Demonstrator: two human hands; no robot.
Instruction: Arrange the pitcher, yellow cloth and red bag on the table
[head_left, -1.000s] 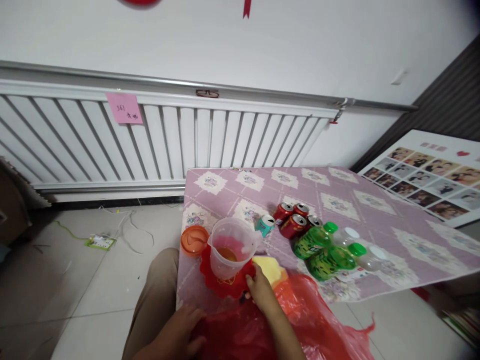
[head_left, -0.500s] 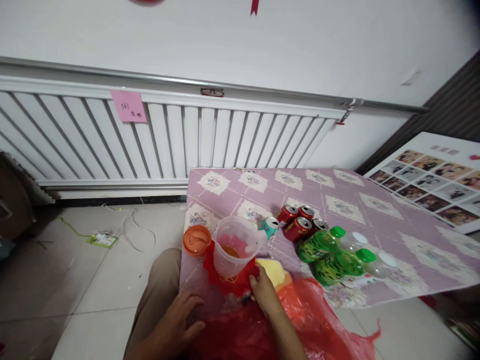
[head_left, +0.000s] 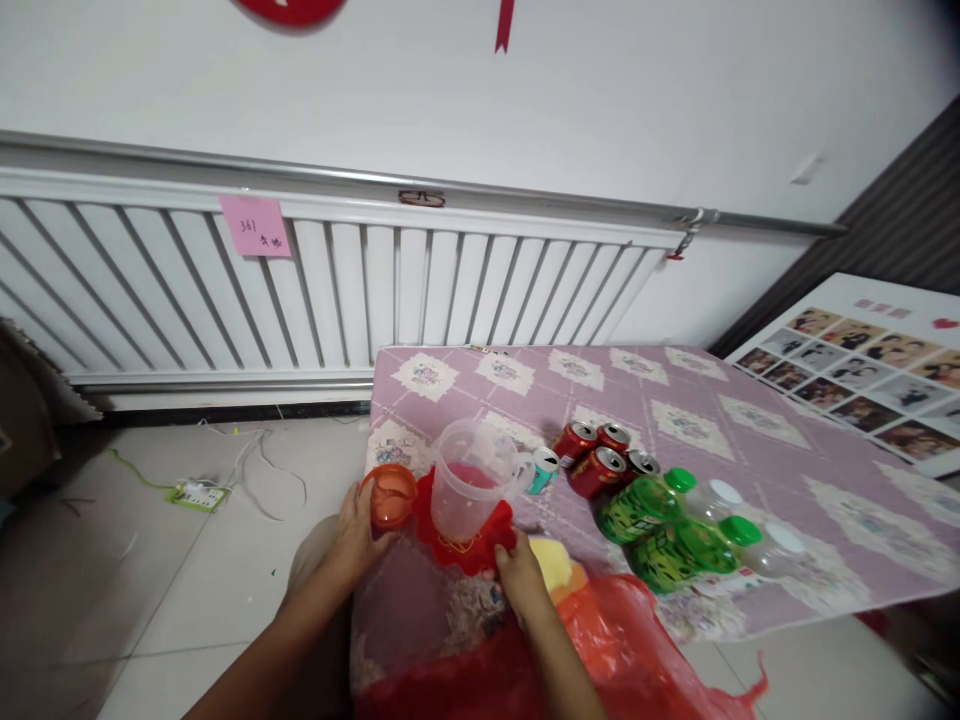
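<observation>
Left hand [head_left: 358, 528] fingers are gripping the orange lid [head_left: 389, 494]; right hand [head_left: 517, 583] fingers are pinching the red mat [head_left: 469, 535]; the clear jug [head_left: 475, 477] is standing uncovered.

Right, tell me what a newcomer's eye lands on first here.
Probably the clear plastic jug on a red mat at the near left corner of the pink patterned table, with the left hand on an orange lid beside it. The right hand rests at the mat's edge, above a red plastic bag. Red cans and green bottles cluster mid-table.
</observation>
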